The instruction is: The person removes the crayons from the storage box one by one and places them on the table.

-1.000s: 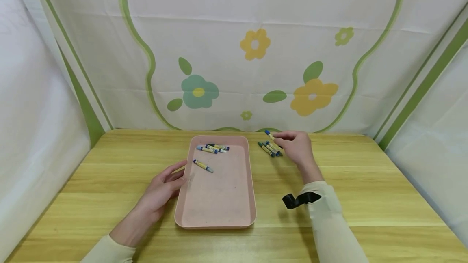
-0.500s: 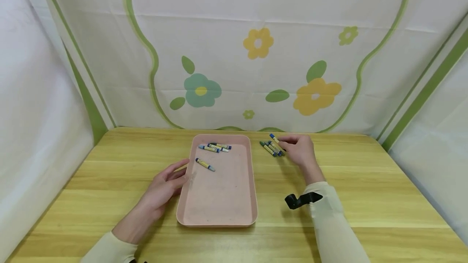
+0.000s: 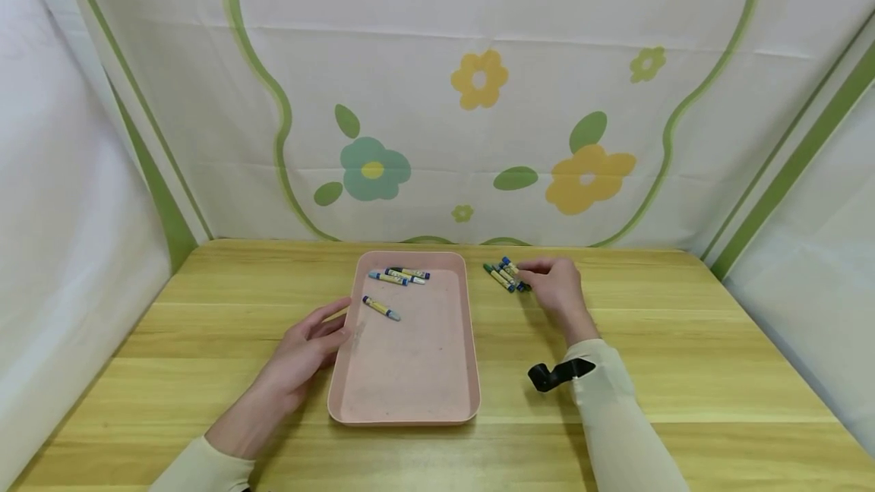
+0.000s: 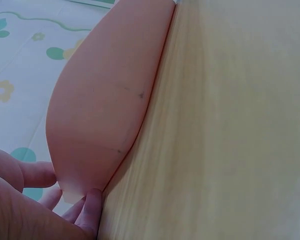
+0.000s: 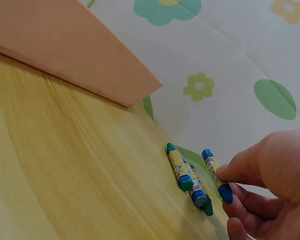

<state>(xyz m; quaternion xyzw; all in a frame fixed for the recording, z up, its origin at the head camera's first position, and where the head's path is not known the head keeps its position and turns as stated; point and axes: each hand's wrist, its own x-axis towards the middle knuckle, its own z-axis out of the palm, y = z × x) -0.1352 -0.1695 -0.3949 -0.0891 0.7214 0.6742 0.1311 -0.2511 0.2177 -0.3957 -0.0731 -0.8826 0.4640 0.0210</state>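
Resting left hand (image 3: 301, 355), with fingers extended, against the edge of a smooth, round-cornered pink tray (image 3: 410, 374) holding crayons (image 3: 380, 309); across open wood-grained surface (image 3: 509, 348), beside a crayon pile (image 3: 499, 278), pinching a blue-ended crayon (image 5: 215, 168) in fingers of the right hand (image 3: 557, 291).

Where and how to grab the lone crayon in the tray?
Likely best pinched mid-barrel across its long sides, from straight above: the lone crayon lies flat and diagonally in the tray, apart from the other crayons, leaving both flanks free.
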